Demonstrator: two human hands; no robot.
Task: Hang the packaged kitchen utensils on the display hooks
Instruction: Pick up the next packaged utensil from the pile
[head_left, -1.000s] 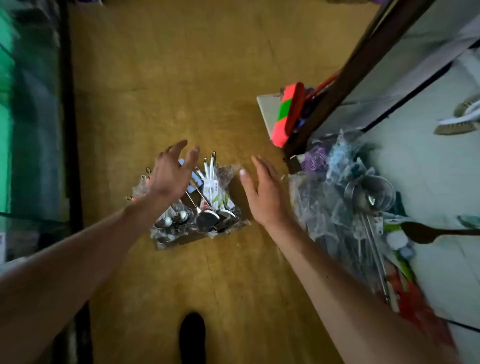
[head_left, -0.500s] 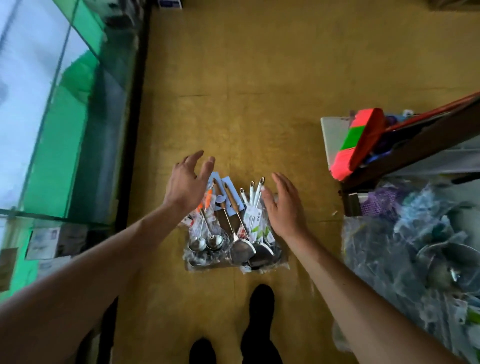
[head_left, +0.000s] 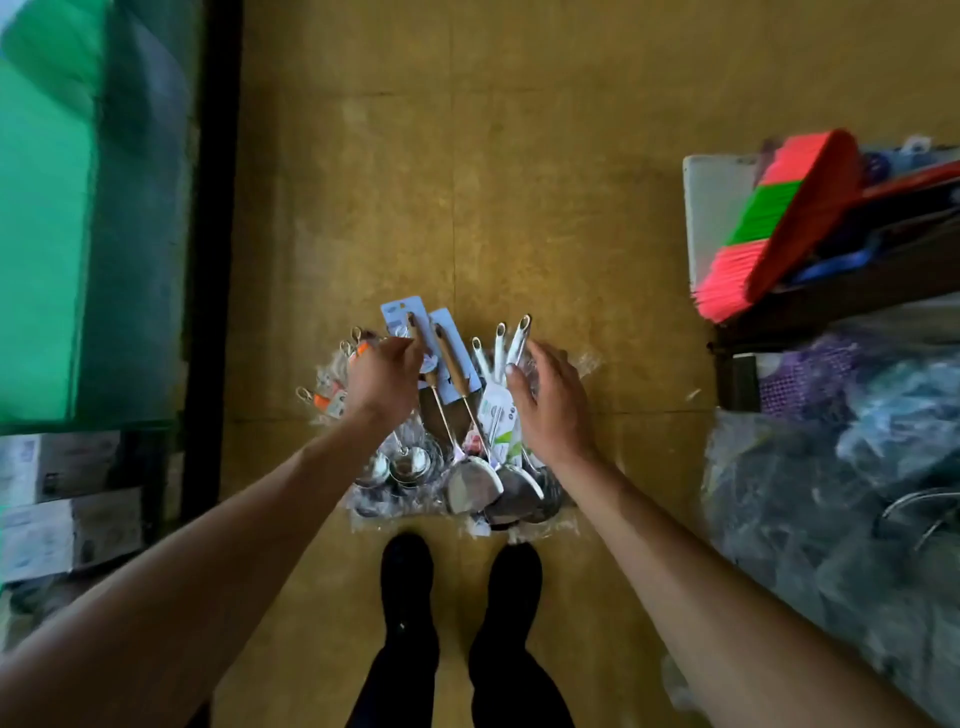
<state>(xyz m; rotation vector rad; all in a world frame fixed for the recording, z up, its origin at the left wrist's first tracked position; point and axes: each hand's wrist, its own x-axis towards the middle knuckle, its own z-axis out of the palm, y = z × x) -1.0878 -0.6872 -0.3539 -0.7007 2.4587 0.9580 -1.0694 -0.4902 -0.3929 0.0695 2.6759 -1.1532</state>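
Note:
A pile of packaged kitchen utensils lies on the floor in clear plastic, just in front of my shoes. It holds two wooden-handled utensils on blue cards, white-handled ones, small ladles and orange-tagged pieces. My left hand rests on the left of the pile, fingers bent down onto the left blue card; whether it grips is unclear. My right hand is spread open over the white-handled utensils at the right. No display hooks are in view.
Yellow-brown floor stretches ahead. A dark shelf frame with a pink-green broom head stands at right, above plastic-wrapped goods. A green glass-fronted case and boxes line the left. My shoes stand below the pile.
The view has swung so the pile is centred and closer. Both hands have come down onto it; my left fingers went from spread to bent onto the blue card.

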